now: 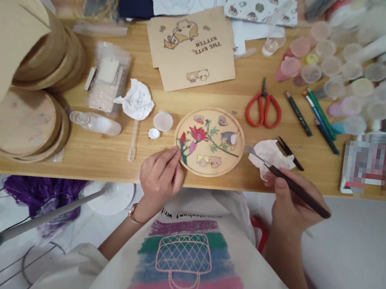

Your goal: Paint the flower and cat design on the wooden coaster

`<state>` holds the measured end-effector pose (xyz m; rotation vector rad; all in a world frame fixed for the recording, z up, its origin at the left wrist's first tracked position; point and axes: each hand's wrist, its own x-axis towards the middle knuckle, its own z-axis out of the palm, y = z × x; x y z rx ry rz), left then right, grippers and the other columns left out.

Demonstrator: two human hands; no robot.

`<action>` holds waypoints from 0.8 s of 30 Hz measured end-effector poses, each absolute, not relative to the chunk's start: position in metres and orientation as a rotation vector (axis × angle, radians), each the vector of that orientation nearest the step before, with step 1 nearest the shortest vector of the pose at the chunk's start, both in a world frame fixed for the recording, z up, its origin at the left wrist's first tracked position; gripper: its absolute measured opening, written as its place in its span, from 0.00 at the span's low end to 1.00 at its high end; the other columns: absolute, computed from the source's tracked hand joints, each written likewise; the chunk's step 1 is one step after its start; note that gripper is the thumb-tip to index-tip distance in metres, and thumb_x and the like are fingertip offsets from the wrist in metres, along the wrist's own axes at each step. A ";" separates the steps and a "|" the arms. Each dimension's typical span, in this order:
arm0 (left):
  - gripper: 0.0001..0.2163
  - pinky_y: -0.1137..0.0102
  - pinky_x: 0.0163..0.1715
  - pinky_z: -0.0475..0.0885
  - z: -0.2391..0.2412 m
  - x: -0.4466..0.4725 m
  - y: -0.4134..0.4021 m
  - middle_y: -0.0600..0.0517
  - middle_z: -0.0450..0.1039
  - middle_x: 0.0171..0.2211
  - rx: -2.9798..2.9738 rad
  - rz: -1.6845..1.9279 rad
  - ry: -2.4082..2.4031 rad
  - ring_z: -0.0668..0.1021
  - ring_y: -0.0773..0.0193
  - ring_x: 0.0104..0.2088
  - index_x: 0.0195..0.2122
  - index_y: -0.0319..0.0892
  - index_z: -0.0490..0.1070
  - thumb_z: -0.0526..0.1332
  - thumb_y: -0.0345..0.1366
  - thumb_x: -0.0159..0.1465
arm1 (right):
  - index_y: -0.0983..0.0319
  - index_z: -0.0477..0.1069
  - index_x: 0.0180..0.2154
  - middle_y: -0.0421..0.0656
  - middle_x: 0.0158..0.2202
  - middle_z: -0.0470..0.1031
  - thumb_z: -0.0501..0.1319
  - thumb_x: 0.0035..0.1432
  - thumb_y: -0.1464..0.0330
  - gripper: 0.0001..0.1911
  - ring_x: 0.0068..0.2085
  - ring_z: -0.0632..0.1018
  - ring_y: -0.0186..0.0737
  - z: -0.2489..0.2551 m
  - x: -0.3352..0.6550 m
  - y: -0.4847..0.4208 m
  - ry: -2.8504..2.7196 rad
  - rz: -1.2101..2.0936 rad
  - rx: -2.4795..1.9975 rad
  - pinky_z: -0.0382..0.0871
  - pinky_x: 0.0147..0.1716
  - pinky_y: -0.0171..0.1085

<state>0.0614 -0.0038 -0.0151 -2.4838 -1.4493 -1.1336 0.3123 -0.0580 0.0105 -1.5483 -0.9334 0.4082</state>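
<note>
The left hand (pixel 161 175) is loosely curled and holds nothing, its fingertips resting on the near-left rim of one round wooden disc (pixel 228 160). The disc is painted with flowers and lies by the near edge of the worktop (pixel 107 153), at its middle. The right hand (pixel 289 203) pinches one dark brush (pixel 300 191). The brush's long axis slants from the near right up to the far left, and its tip points at the disc's right rim over a crumpled tissue (pixel 269 155).

A second tissue (pixel 137 100) lies left of the disc. One pair of red scissors (pixel 264 107) and about four pencils (pixel 319 115) lie beyond, toward the right. Two stacks of wooden rounds (pixel 23 123) sit at the left edge. Many clear pots (pixel 350 70), too blurred to count, crowd the far right corner. The worktop is pale wood, and a light floor shows beneath it.
</note>
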 end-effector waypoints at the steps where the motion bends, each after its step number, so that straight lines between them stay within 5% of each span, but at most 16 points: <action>1: 0.20 0.61 0.41 0.77 -0.015 0.061 -0.004 0.44 0.82 0.44 -2.480 -1.134 -1.450 0.82 0.54 0.43 0.55 0.42 0.73 0.61 0.24 0.61 | 0.59 0.81 0.38 0.42 0.28 0.81 0.70 0.52 0.70 0.09 0.25 0.79 0.38 0.011 0.315 -0.060 -0.911 0.385 -1.532 0.75 0.23 0.36; 17: 0.18 0.60 0.42 0.76 -0.019 0.060 -0.002 0.43 0.81 0.44 -2.489 -1.139 -1.409 0.82 0.54 0.43 0.53 0.41 0.74 0.61 0.24 0.61 | 0.57 0.81 0.35 0.43 0.30 0.79 0.70 0.50 0.70 0.07 0.30 0.82 0.44 0.000 0.333 -0.084 -0.993 0.214 -1.609 0.77 0.28 0.40; 24: 0.18 0.61 0.43 0.75 -0.018 0.061 -0.003 0.43 0.81 0.44 -2.496 -1.131 -1.413 0.81 0.55 0.43 0.52 0.40 0.74 0.61 0.24 0.61 | 0.52 0.78 0.50 0.43 0.39 0.81 0.67 0.50 0.77 0.26 0.37 0.81 0.41 0.008 0.337 -0.091 -1.559 -0.107 -1.598 0.77 0.40 0.39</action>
